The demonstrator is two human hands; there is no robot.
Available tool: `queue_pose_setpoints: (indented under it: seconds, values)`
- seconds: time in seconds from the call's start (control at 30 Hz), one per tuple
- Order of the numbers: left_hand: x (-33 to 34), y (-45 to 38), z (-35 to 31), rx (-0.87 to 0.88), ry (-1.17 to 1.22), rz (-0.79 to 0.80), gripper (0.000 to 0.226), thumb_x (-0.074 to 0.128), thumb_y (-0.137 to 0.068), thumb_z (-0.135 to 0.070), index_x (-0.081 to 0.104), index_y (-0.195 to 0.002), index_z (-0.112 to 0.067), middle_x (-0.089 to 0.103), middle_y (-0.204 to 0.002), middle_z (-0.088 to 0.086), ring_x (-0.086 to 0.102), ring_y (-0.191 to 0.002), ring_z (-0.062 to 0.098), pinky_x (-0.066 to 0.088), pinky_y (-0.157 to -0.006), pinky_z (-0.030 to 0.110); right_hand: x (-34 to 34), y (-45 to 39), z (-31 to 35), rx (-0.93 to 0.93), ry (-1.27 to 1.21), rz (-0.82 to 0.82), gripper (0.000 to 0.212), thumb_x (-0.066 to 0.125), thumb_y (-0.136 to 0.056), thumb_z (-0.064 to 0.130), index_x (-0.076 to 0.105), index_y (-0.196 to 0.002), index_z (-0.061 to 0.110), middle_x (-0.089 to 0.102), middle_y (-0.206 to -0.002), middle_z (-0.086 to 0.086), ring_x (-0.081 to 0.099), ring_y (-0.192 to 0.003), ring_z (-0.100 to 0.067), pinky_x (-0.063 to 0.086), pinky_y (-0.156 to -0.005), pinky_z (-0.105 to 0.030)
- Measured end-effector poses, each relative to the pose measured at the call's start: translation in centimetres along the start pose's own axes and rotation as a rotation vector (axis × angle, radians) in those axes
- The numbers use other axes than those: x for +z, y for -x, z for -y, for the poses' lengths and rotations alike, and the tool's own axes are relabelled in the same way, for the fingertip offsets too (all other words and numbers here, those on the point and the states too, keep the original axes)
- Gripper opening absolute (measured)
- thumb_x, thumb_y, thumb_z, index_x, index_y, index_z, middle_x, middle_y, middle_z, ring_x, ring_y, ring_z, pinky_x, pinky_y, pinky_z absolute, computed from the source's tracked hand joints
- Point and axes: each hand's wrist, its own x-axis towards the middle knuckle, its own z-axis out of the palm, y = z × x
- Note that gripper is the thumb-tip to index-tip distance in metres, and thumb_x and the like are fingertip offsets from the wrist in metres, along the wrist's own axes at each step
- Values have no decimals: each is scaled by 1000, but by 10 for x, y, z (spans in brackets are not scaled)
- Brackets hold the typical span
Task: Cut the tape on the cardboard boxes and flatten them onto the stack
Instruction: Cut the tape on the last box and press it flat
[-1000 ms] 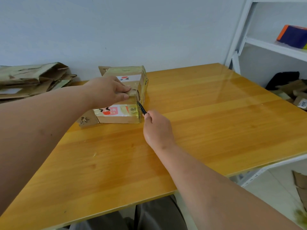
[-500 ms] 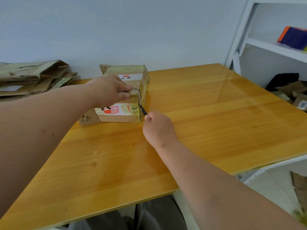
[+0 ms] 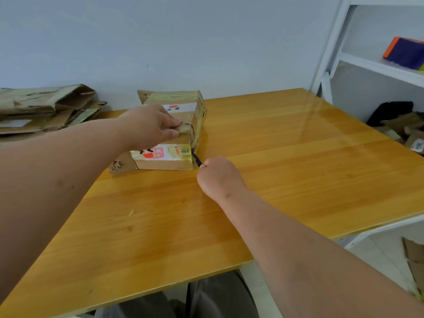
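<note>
The box (image 3: 171, 134) lay flat on the bench (image 3: 275, 157), near its far edge by the wall, wrapped in yellowish tape (image 3: 181, 159). My left hand (image 3: 151, 127) pressed down on its top, fingers flat, holding nothing. My right hand (image 3: 218, 176) had its grip closed around a thin black blade (image 3: 196, 159), whose tip touched the box's near right corner. The stack of flattened cardboard (image 3: 46, 109) sat to the left against the wall, apart from the box.

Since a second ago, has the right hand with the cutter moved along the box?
Yes. The right hand and cutter slid toward the cardboard box's near corner, closer to the person.
</note>
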Motion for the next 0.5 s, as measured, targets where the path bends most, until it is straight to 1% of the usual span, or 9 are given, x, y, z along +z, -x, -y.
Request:
queue_pose_setpoints:
  seconds: [0.1,0.2,0.33,0.43,0.5]
  values:
    - [0,0,0,2,-14,-2,45,46,-98,-43,46,-142,-32,44,-141,-4,45,-124,19,38,-102,36,0,5,1,13,41,20,22,42,-90,8,49,-70,13,54,-72,-4,48,-63,-21,40,-57,-33]
    - [0,1,0,3,-15,0,46,46,-98,-42,45,-143,-32,43,-142,-3,44,-124,19,38,-101,35,2,11,2,19,134,60,20,43,-85,5,48,-67,13,53,-70,-2,46,-60,-20,38,-54,-31]
    - [1,2,1,0,-6,3,46,49,-97,-41,44,-143,-33,43,-141,-5,45,-122,18,38,-98,32,-1,5,2,38,95,81,21,42,-83,4,44,-64,13,49,-66,-2,39,-57,-20,31,-51,-31]
    - [1,2,2,10,-7,5,46,49,-97,-41,44,-143,-34,43,-141,-5,45,-122,17,38,-97,31,0,6,-6,-10,7,10,29,40,-88,7,33,-61,15,40,-63,0,31,-55,-18,24,-50,-29]
    - [1,2,3,15,-7,5,46,49,-98,-41,43,-143,-34,44,-141,-5,45,-122,17,38,-97,32,4,8,-12,-75,-32,-61,34,37,-94,12,33,-61,16,40,-62,0,33,-55,-18,26,-51,-30]
